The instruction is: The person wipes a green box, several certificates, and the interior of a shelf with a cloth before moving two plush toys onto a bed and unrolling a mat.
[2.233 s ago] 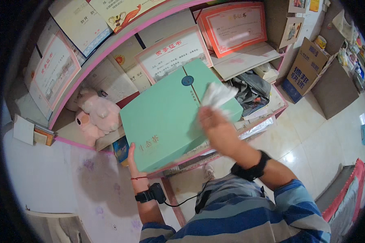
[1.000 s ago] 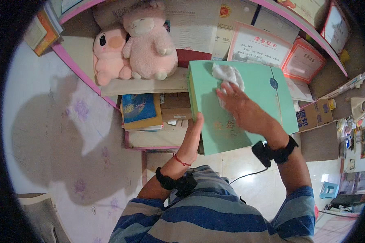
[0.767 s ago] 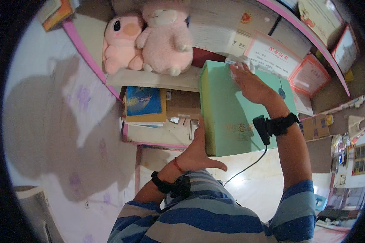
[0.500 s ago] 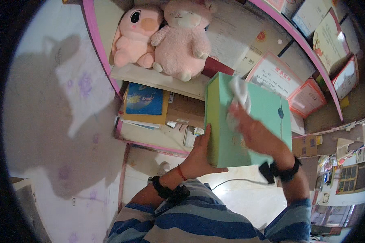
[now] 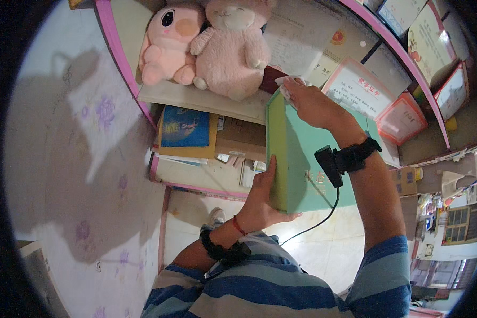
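Note:
A light green box [image 5: 305, 153] with a yellow-green side is held tilted in front of me. My left hand [image 5: 262, 201] grips its near left corner, thumb along the side and fingers underneath, where they are partly hidden. At the far left corner of the lid, my right hand [image 5: 318, 108] presses a crumpled white cloth [image 5: 290, 86] against the edge. The right forearm crosses over the box and covers part of its face.
Two pink plush toys [image 5: 228, 58] sit on the shelf [image 5: 212, 100] just beyond the box. Books [image 5: 185, 130] and papers fill the lower shelf. Framed certificates [image 5: 360, 87] lean at the right. A black cable [image 5: 315, 225] hangs from my right wrist strap.
My right hand has moved the cloth from the middle of the lid to its far left corner. The left hand keeps its grip, and the box has shifted slightly.

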`<state>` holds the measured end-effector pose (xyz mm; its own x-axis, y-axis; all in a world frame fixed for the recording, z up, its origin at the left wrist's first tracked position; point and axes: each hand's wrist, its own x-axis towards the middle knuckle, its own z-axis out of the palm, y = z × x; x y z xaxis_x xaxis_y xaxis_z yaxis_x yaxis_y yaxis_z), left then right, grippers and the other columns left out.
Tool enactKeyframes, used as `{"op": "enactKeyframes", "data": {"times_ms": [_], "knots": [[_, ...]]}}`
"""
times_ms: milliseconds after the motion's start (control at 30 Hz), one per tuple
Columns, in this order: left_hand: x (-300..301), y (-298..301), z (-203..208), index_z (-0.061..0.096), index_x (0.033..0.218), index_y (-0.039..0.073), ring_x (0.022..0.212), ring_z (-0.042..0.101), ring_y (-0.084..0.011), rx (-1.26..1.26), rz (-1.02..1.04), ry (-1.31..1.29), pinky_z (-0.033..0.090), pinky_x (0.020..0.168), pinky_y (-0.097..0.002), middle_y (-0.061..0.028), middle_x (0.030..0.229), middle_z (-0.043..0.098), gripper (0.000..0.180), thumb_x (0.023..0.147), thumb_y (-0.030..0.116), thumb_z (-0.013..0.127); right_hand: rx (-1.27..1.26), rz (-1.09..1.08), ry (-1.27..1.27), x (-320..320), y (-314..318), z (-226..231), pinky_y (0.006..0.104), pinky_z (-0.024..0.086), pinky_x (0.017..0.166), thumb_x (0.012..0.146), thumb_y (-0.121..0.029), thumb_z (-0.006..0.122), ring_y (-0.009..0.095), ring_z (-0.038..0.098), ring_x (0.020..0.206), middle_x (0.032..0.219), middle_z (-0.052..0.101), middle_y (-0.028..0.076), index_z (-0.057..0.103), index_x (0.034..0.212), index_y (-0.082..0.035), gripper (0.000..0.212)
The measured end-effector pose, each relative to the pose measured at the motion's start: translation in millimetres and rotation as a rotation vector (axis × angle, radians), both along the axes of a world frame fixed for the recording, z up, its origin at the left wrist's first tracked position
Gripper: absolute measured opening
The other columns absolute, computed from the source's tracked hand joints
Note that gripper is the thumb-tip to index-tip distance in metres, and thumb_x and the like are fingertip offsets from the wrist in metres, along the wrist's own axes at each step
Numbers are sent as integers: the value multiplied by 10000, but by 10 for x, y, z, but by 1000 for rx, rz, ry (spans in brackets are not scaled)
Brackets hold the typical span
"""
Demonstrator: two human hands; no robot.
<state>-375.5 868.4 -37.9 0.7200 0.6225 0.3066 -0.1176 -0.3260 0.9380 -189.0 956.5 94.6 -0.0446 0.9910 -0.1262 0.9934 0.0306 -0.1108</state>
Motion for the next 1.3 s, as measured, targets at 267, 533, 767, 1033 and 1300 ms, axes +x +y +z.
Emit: {"op": "enactKeyframes", "data": {"times_ms": [267, 533, 767, 1033, 1300], "knots": [[-15, 60, 228, 30, 1358, -10, 1095, 430, -294, -84, -62, 69, 361, 918, -380, -195, 1209, 398, 1186, 522, 293, 815, 167, 174, 56, -249, -930, -133, 349, 286, 1035, 711, 51, 413, 305, 350, 1221, 1320, 325, 231, 364, 1266, 23, 558], [-38, 0, 25, 188, 1319, -4, 1051, 481, -236, -258, -104, -6, 414, 872, -346, -142, 1182, 439, 1047, 525, 242, 824, 160, 265, 125, -735, -1903, -93, 354, 356, 980, 759, -43, 444, 273, 404, 1189, 1281, 400, 186, 403, 1219, 53, 471], [23, 70, 49, 94, 1377, 54, 994, 520, -195, -314, -82, 99, 481, 777, -302, -122, 1198, 451, 1079, 575, 171, 805, 225, 234, 155, -150, -907, -309, 349, 337, 989, 700, 45, 443, 294, 438, 1150, 1231, 454, 201, 477, 1160, 43, 461], [-2, 9, 165, 122, 1378, 53, 978, 545, -185, -386, -32, 85, 507, 747, -297, -133, 1185, 489, 1053, 584, 180, 802, 18, -33, -57, 41, -401, -149, 363, 309, 1012, 746, 33, 423, 310, 393, 1185, 1239, 438, 214, 462, 1173, 41, 429], [-26, 33, 115, 322, 1284, 4, 947, 551, -165, -81, 27, 145, 503, 735, -283, -96, 1125, 513, 858, 578, 125, 794, 327, 152, 275, -647, -1766, -226, 363, 382, 945, 679, 8, 521, 247, 441, 1150, 1238, 471, 123, 511, 1160, -29, 483]]}}
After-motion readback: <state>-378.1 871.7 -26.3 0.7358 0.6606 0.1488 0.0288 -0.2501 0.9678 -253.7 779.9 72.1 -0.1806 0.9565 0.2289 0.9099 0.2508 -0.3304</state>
